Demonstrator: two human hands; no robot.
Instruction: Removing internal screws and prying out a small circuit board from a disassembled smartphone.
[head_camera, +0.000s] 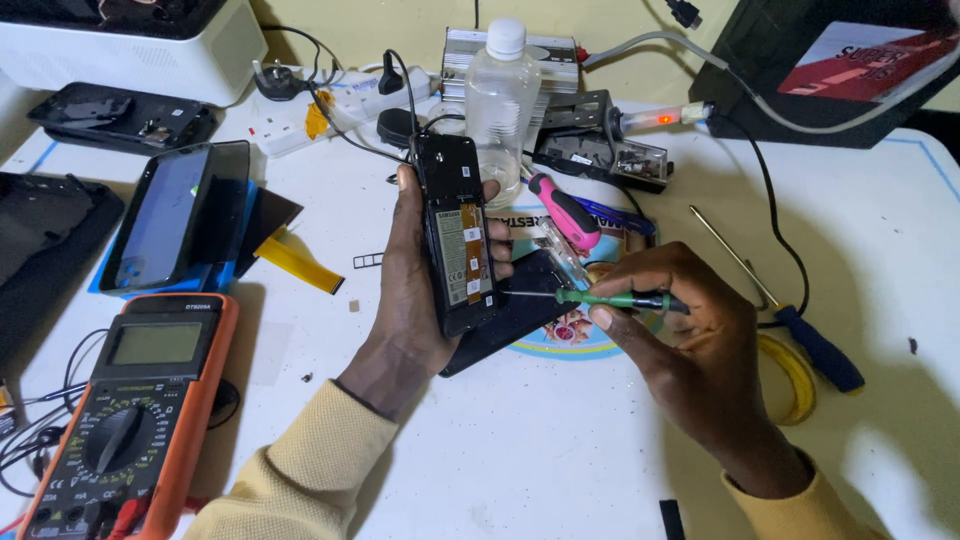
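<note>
Left fingers (497, 262) gripping opened phone (457, 235), right fingers (612, 318) pinching green screwdriver (600, 297), tip at phone's edge, white table (560, 440)

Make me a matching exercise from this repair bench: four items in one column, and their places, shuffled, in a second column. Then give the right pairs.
Items:
1. opened phone
2. green screwdriver
3. orange multimeter
4. clear plastic bottle

Places:
A. standing upright at the back of the white table
B. lying at the near left corner
C. held upright in the left hand
D. gripped in the right hand, tip at the phone's edge

Pairs: 1-C, 2-D, 3-B, 4-A
</note>
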